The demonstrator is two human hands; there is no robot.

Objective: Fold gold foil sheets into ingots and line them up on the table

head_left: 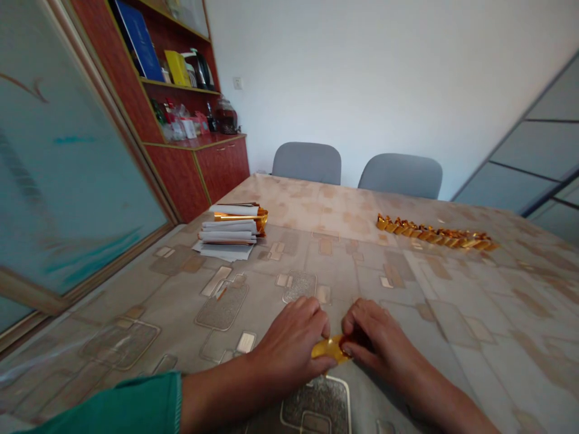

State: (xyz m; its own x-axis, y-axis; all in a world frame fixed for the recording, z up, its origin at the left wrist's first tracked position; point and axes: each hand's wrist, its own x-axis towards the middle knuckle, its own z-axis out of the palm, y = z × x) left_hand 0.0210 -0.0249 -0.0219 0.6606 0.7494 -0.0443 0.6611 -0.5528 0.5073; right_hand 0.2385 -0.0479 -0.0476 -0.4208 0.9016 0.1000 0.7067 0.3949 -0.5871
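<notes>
Frosted glass (85,157) borders the room at far left, beside a red-brown cabinet (181,175); next comes the desk (344,271), under a patterned cover. On its left side lies a stack of folded sheets (228,234), mostly pale edges with some gold foil showing. Near the front edge, the left hand (294,337) has its grip pinched on one end of a gold piece (326,348), which sits between both hands, just above or on the cover; I cannot tell which. Opposite, the right hand (382,340) grasps the other end, its fingers curled. Farther right runs a row of folded gold pieces (436,235). The step in hand looks like folding or shaping; the next move probably calls for light, even finger pressure, keeping both ends steady.
</notes>
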